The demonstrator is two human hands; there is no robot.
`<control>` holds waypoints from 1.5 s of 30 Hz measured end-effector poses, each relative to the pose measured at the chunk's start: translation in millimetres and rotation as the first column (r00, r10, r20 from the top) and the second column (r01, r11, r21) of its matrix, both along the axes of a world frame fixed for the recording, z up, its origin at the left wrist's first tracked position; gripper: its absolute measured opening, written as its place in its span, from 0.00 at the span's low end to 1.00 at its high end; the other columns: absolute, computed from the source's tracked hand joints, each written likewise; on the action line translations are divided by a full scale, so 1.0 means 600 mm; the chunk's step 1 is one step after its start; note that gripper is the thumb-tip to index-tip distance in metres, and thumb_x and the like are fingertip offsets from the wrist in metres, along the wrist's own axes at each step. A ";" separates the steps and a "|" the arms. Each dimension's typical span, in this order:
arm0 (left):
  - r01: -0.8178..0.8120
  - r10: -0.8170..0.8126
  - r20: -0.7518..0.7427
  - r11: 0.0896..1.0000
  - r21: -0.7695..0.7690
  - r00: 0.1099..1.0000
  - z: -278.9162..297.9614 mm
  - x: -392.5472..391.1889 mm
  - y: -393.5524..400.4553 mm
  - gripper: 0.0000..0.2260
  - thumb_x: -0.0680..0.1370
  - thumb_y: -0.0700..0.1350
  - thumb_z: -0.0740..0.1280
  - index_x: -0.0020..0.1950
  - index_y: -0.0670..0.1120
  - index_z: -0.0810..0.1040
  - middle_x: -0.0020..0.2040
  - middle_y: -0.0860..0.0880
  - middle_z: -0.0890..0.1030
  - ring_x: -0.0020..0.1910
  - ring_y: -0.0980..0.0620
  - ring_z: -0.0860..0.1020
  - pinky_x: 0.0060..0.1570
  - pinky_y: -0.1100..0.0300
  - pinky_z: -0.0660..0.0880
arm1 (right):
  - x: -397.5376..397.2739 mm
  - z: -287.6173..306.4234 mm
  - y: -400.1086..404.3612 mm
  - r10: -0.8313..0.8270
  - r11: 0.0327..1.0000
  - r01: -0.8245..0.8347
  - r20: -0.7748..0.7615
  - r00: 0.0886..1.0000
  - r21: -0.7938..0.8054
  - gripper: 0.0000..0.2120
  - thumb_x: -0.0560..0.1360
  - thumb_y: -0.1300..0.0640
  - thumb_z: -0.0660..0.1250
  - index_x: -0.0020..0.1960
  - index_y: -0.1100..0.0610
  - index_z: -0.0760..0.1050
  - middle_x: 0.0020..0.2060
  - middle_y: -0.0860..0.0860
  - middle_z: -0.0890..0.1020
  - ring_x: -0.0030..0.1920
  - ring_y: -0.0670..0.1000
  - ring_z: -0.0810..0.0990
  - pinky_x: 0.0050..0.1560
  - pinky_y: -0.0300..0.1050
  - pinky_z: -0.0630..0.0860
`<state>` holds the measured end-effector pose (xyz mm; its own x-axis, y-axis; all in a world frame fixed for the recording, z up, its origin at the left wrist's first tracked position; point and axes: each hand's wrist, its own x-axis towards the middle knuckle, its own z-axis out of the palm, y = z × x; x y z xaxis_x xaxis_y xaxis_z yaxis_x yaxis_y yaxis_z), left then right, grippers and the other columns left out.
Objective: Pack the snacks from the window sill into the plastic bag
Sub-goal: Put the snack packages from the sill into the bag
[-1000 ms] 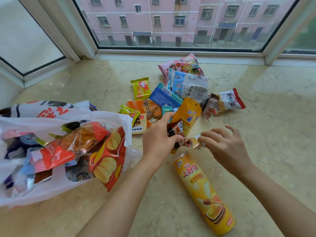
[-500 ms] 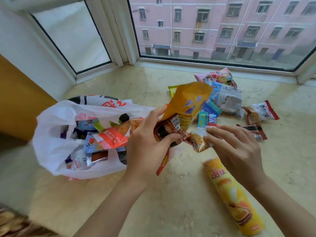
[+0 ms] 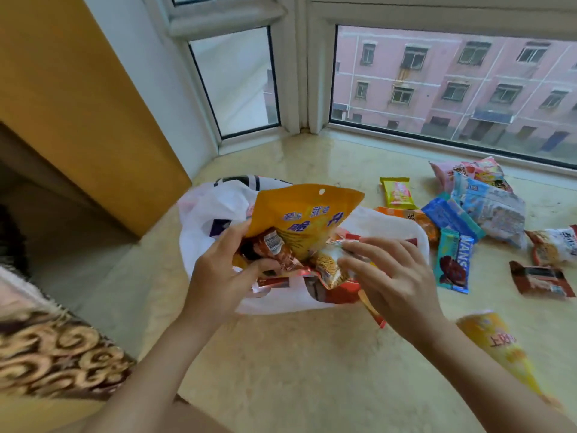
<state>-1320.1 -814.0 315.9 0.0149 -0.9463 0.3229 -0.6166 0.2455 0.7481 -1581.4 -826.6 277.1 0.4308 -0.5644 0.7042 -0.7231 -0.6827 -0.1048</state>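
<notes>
Over the white plastic bag (image 3: 212,210), the left hand (image 3: 223,276) grasps an orange pouch (image 3: 303,214) and a small brown packet (image 3: 274,248); the pouch stands upright, long axis vertical, hang hole uppermost. The right hand (image 3: 393,276) pinches a noodle packet (image 3: 331,264) just beside them, above the bag's mouth.

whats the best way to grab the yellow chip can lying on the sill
Wrap a hand around the middle of the yellow chip can, coming down from above. It lies on its side on the window sill, a long round tube apart from the other snacks, so fingers can close across its width. Its lower end is hidden behind the right forearm.
</notes>
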 end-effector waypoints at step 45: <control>0.107 -0.054 0.482 0.991 -0.083 0.874 -0.113 -0.022 -0.073 0.31 0.77 0.58 0.60 0.77 0.50 0.59 0.77 0.50 0.61 0.77 0.51 0.55 0.75 0.48 0.52 | 0.002 -0.074 -0.061 -0.343 0.768 0.411 -0.227 0.911 0.491 0.31 0.71 0.42 0.60 0.72 0.50 0.67 0.72 0.52 0.69 0.72 0.56 0.65 0.70 0.62 0.61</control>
<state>-1333.1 -857.9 247.9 -0.2411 -0.8981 0.3677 -0.8670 0.3696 0.3343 -1580.5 -863.1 232.5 0.1645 -0.9620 0.2178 -0.9405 -0.2195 -0.2592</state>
